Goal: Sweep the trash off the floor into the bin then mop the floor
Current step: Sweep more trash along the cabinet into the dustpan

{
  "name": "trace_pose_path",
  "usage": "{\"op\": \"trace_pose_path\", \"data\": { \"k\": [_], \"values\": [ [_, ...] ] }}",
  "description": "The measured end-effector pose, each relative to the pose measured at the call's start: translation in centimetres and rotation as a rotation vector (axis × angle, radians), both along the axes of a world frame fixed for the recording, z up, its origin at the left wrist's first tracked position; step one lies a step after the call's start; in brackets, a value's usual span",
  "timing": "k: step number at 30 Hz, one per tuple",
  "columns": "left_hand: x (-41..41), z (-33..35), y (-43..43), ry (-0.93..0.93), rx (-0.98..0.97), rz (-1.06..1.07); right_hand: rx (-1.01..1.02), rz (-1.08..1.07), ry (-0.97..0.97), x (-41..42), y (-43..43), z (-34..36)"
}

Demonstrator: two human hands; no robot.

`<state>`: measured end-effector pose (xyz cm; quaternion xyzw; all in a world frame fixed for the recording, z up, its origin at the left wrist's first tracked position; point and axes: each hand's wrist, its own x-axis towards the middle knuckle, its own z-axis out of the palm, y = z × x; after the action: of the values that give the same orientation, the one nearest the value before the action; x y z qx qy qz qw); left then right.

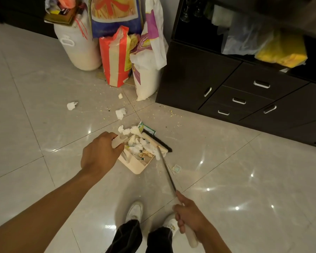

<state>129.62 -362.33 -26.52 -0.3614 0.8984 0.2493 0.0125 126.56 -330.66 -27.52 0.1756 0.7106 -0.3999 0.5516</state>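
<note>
My left hand grips the pale handle of a cream dustpan that sits on the tiled floor. White paper scraps and wrappers are piled in the pan. My right hand grips the long broom handle; the broom head, cream with dark bristles, lies against the pan's far side. Loose paper wads lie beyond: a first wad, a second wad and a small wad. A small wrapper lies right of the pan. Yellow crumbs dot the tiles.
Sacks and a white plastic drum stand at the back. A dark cabinet with drawers fills the right side, bags on its shelf. My white shoes are at the bottom. No bin or mop is in view.
</note>
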Motion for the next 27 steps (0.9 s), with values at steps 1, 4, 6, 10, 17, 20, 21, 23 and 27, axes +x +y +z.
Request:
{"op": "trace_pose_path", "data": {
  "k": [1, 4, 6, 10, 17, 20, 21, 23, 27],
  "values": [
    [0.1, -0.2, 0.1, 0.001, 0.003, 0.014, -0.007, 0.015, -0.017, 0.7, -0.3, 0.3],
    [0.3, -0.5, 0.5, 0.008, 0.011, 0.028, -0.008, 0.004, -0.063, 2.1, -0.4, 1.3],
    [0.1, -0.6, 0.6, 0.0, 0.017, 0.025, -0.016, -0.049, -0.072, 2.4, 0.1, 1.8],
    [0.2, -0.7, 0.5, 0.001, 0.022, 0.038, -0.037, -0.143, -0.022, 2.1, 1.3, 3.2],
    [1.9, -0.6, 0.2, 0.003, 0.013, 0.077, 0.012, -0.117, 0.129, 0.9, 0.6, 3.3],
    [3.5, -0.6, -0.3, 0.014, -0.008, 0.117, 0.023, -0.095, 0.171, -0.5, -0.9, 2.6],
    [4.0, -0.6, -0.6, 0.015, -0.01, 0.129, 0.019, -0.082, 0.183, -1.1, -1.6, 2.3],
    [4.8, -0.6, -1.2, 0.011, -0.016, 0.159, 0.008, -0.027, 0.202, -2.2, -3.3, 1.4],
    [5.4, -0.8, -1.9, 0.011, -0.039, 0.183, 0.008, 0.14, 0.193, -3.7, -6.9, -0.7]
  ]
}}
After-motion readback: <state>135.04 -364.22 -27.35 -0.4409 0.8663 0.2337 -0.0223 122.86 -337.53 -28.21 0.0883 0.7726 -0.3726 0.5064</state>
